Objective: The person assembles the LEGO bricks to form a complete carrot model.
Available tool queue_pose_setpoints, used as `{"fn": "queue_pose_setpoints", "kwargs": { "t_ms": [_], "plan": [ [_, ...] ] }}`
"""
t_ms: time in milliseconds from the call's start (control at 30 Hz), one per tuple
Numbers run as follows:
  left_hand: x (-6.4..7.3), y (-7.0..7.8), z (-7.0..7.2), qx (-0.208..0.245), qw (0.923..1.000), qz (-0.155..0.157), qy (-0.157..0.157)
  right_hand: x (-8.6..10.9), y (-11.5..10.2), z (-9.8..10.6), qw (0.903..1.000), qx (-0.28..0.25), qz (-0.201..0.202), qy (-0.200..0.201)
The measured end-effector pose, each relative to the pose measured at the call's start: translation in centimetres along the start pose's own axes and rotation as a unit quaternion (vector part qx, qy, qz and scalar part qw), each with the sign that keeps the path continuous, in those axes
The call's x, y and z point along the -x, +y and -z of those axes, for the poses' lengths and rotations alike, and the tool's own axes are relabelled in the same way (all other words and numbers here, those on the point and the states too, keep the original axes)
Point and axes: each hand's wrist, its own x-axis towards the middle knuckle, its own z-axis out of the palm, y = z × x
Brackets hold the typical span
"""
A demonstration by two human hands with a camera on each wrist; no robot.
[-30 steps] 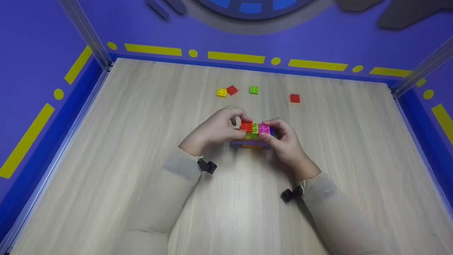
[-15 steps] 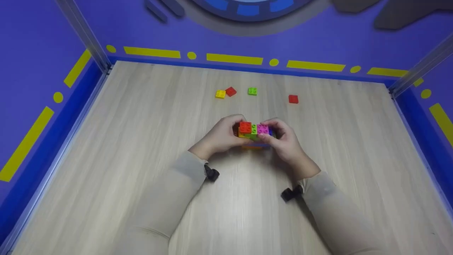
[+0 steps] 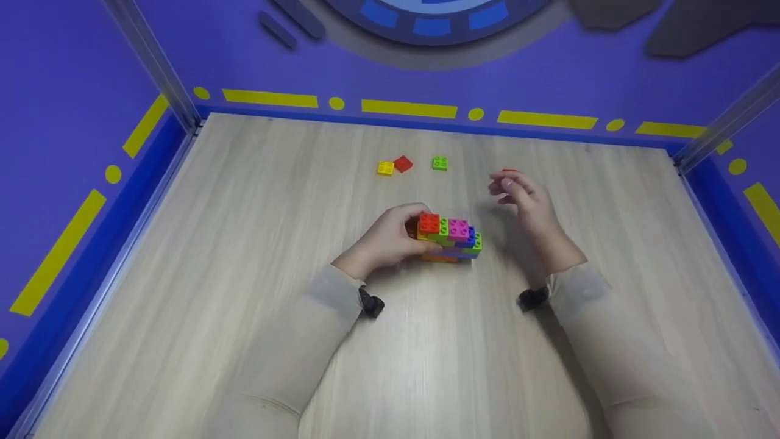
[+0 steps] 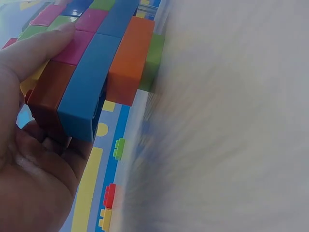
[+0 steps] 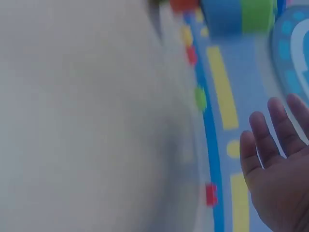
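My left hand (image 3: 393,239) grips the left end of a built stack of toy building bricks (image 3: 458,229), thumb along the near side and fingers behind. On top of it show a red, a lime green and a pink brick, with blue and green ones at the right end. The left wrist view shows its side, with a brown brick (image 4: 52,92), long blue bricks and an orange brick (image 4: 129,63) at the underside. Apart from the stack, my right hand (image 3: 531,210) hovers to its right with nothing in it, fingers spread in the right wrist view. It partly covers a red brick (image 3: 510,171) behind it.
Toward the back of the wooden table (image 3: 274,183) lie a yellow brick (image 3: 385,168), a red brick (image 3: 403,164) against it and a green brick (image 3: 440,163). Blue-purple panels with yellow marks wall the table at the back and both sides.
My right hand has let go of the stack and moved right and away toward the lone red brick. My left hand, earlier at the top red brick, now grips the stack lower down.
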Motion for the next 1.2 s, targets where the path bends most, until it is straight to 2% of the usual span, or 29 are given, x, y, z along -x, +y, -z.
{"fn": "queue_pose_setpoints", "kwargs": {
  "t_ms": [67, 133, 233, 333, 500, 667, 800, 867, 933, 1000, 1200],
  "plan": [
    [0.1, -0.1, -0.1, 0.005, 1.0000, 0.002, -0.003, -1.1, 0.2, 1.2, 0.9978, 0.057, -0.034, -0.001],
    [0.1, -0.2, -0.2, -0.001, 1.0000, 0.003, -0.005, -2.1, 0.4, 2.3, 0.9909, 0.115, -0.069, -0.005],
    [0.2, -0.4, -0.4, -0.004, 0.9999, 0.004, -0.010, -3.6, 0.7, 3.6, 0.9714, 0.206, -0.116, -0.020],
    [0.2, -0.4, -0.5, -0.008, 0.9999, 0.006, -0.009, -4.8, 1.0, 4.5, 0.9551, 0.262, -0.133, -0.038],
    [0.1, -0.4, -0.5, -0.011, 0.9999, 0.008, -0.009, -6.2, 1.3, 4.9, 0.9310, 0.334, -0.132, -0.067],
    [-0.1, -0.2, -0.4, -0.016, 0.9998, 0.001, -0.008, -6.9, 1.3, 4.3, 0.9062, 0.394, -0.126, -0.091],
    [-0.2, -0.1, -0.2, -0.018, 0.9998, 0.000, -0.008, -7.5, 1.4, 3.7, 0.8862, 0.435, -0.124, -0.098],
    [-0.2, -0.1, -0.1, -0.021, 0.9998, 0.000, -0.006, -7.7, 1.4, 3.5, 0.8793, 0.452, -0.116, -0.095],
    [-0.2, -0.1, 0.0, -0.021, 0.9998, 0.002, -0.004, -7.9, 1.4, 3.4, 0.8763, 0.462, -0.103, -0.088],
    [-0.2, -0.1, 0.1, -0.021, 0.9998, 0.004, -0.002, -8.0, 1.3, 3.3, 0.8774, 0.464, -0.092, -0.079],
    [-0.2, 0.0, 0.0, 0.002, 0.9999, 0.013, -0.006, -7.0, 0.6, 3.0, 0.8983, 0.421, -0.108, -0.066]
  ]
}}
